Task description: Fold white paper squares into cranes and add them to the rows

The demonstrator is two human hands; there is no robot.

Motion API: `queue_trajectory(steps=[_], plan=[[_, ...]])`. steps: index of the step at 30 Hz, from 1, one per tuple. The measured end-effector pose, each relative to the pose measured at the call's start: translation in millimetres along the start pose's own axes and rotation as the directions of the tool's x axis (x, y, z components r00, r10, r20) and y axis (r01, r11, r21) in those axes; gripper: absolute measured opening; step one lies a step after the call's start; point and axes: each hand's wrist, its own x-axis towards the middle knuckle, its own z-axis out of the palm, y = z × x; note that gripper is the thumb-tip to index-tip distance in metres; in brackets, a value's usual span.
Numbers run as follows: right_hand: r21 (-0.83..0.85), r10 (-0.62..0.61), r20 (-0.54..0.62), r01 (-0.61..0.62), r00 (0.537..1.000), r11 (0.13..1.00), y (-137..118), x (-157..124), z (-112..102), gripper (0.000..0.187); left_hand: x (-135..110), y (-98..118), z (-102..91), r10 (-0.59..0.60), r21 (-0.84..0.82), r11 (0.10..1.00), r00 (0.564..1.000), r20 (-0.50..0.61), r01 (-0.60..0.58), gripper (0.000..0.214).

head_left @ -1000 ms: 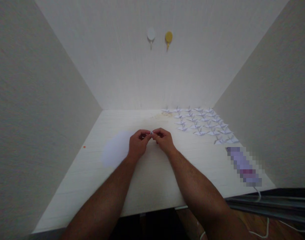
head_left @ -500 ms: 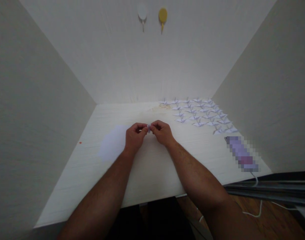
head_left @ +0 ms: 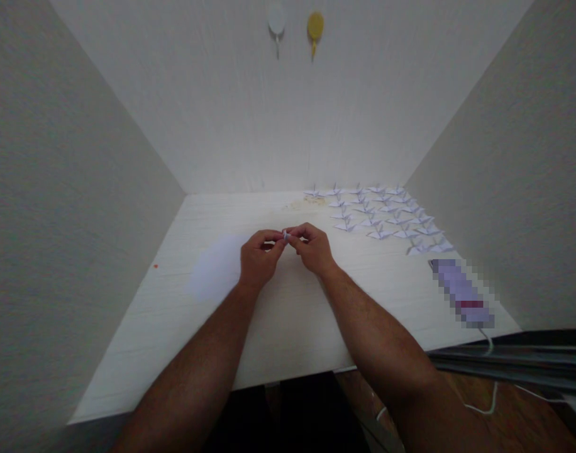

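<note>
Between my fingertips, above the middle of the white table, is a small folded piece of white paper (head_left: 285, 236), mostly covered by the fingers. My left hand (head_left: 260, 255) pinches it from the left with thumb and forefinger. From the right, my right hand (head_left: 311, 246) pinches the same paper, the two hands almost touching. Several white paper cranes (head_left: 373, 223) stand in rows on the table to the right and beyond my hands. A pale round sheet or patch (head_left: 215, 267) lies on the table left of my left hand.
A blurred-out flat device (head_left: 460, 289) with a white cable (head_left: 490, 343) lies at the table's right edge. Walls enclose the white table (head_left: 175, 352) on the left, back and right. A white hook (head_left: 276, 24) and a yellow hook (head_left: 315, 28) are on the back wall.
The fingers have shifted slightly around the folded paper, and my right hand has turned a little. The whole view has moved slightly; both hands keep their pinch.
</note>
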Motion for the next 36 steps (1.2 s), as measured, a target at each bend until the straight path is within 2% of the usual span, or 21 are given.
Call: queue_trajectory(steps=[9, 13, 16, 20, 26, 30, 36], plan=[[-0.067, 0.013, -0.055, -0.017, 0.998, 0.998, -0.4, 0.6, -1.2, 0.028, 1.2, 2.7, 0.6, -0.054, -0.019, 0.998, 0.998, -0.037, 0.054, 0.010], [-0.065, 0.018, -0.053, -0.022, 0.998, 0.998, 0.2, 0.9, -1.1, 0.021, 2.2, 2.3, 1.6, -0.074, -0.048, 0.996, 0.996, -0.058, 0.071, 0.017], [-0.048, 0.002, -0.063, -0.005, 0.998, 0.999, 0.3, 1.4, -0.3, 0.018, 2.5, 2.9, 2.1, -0.094, -0.029, 0.995, 0.995, -0.018, 0.094, 0.022], [-0.077, 0.006, -0.063, -0.010, 0.998, 0.997, -1.1, 1.6, 0.2, 0.018, 3.0, 4.5, 2.1, -0.123, 0.015, 0.992, 0.991, 0.047, 0.123, 0.016], [-0.135, 0.023, -0.051, -0.029, 0.998, 0.990, -2.6, 1.6, -1.7, 0.019, 3.8, 5.9, 0.6, -0.166, -0.010, 0.986, 0.982, 0.090, 0.167, 0.008], [-0.121, 0.026, -0.029, -0.029, 0.999, 0.992, -2.5, 1.2, -2.7, 0.020, 4.5, 4.0, -1.3, -0.184, -0.018, 0.982, 0.977, 0.112, 0.187, 0.016], [-0.105, 0.020, 0.013, -0.018, 1.000, 0.994, -2.3, -0.4, -1.9, 0.020, 6.0, -2.4, -1.2, -0.271, -0.157, 0.944, 0.954, 0.126, 0.289, 0.016]])
